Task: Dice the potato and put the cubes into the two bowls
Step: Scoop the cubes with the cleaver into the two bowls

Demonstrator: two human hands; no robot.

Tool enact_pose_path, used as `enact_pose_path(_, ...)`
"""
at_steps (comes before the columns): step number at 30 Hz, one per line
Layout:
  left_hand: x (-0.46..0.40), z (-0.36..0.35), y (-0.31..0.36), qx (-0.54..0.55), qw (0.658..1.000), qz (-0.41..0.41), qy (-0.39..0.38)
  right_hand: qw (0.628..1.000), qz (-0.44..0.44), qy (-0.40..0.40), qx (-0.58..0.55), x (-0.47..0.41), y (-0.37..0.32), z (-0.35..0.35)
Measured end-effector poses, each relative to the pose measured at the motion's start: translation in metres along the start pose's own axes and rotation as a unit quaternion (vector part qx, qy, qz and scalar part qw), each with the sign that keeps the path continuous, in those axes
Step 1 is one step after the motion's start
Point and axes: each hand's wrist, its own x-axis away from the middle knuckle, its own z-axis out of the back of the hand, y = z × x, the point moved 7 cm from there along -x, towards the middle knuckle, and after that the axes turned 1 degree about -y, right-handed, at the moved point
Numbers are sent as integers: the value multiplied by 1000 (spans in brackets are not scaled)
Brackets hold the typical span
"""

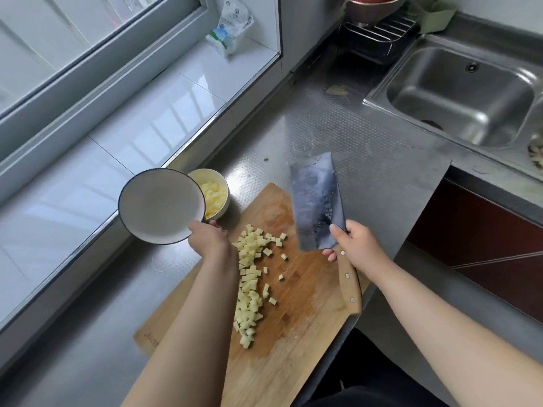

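Looking down from head height at a stainless steel kitchen counter (367,160) with a textured surface, beside a white tiled window ledge (141,118) on the left and a steel sink (458,92) at upper right. A wooden cutting board (296,304) lies on the counter, its near corner reaching past the counter edge. Pale potato cubes (249,283) lie in a loose strip along the board's middle, a few scattered apart. The left hand (210,237) grips the rim of an empty white bowl with a dark rim (161,205), held tilted above the counter's left side. Just behind it, a smaller cream bowl (213,193) stands on the counter at the board's far corner, holding potato cubes. The right hand (357,245) is closed around a cleaver (318,204) where blade meets wooden handle, blade raised flat over the board. A plastic packet (230,26) rests on the ledge, and a wire rack (379,32) stands behind the sink.
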Motion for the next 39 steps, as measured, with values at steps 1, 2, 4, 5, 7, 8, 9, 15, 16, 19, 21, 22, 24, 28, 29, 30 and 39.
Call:
enact_pose_path(1,5,-6,-1,-33,999,-23,-30,1000,-13,0,-13,0,8,3)
enact_pose_path(2,10,-13,-3,-66,995,-37,-60,999,-29,0,-25,1,17,6)
enact_pose_path(4,15,-27,-5,-136,983,-54,-114,997,-62,2,-38,3,36,9)
enact_pose_path(5,17,-35,-5,-177,973,-61,-137,997,-74,1,-39,5,44,10)
enact_pose_path(7,17,-50,-8,-261,945,-75,-183,995,-89,-6,-39,7,59,11)
enact_pose_path(8,17,-58,-9,-292,931,-78,-206,994,-96,-13,-41,7,65,11)
enact_pose_path(9,16,-65,-9,-317,918,-78,-227,993,-104,-23,-43,7,71,9)
enact_pose_path(15,9,-88,-8,-432,850,-71,-292,990,-112,-75,31,-6,86,-11)
enact_pose_path(16,6,-90,-9,-442,843,-70,-298,989,-116,-82,38,-8,87,-16)
enact_pose_path(19,1,-94,-10,-455,833,-68,-307,986,-119,-105,49,-14,83,-29)
enact_pose_path(21,-1,-95,-10,-459,829,-61,-314,984,-120,-121,60,-15,78,-40)
enact_pose_path(22,0,-97,-11,-463,825,-58,-320,982,-119,-127,73,-14,75,-42)
enact_pose_path(24,-4,-97,-9,-479,812,-56,-328,977,-127,-139,98,-17,73,-55)
enact_pose_path(28,-11,-97,-8,-525,778,-68,-338,969,-121,-164,143,-20,70,-70)
enact_pose_path(29,-13,-97,-9,-537,768,-72,-341,967,-122,-168,149,-21,69,-71)
enact_pose_path(30,-16,-98,-10,-552,756,-76,-344,964,-127,-173,155,-21,70,-72)
enact_pose_path(39,-33,-103,-24,-670,642,-98,-359,943,-138,-222,203,-9,80,-75)
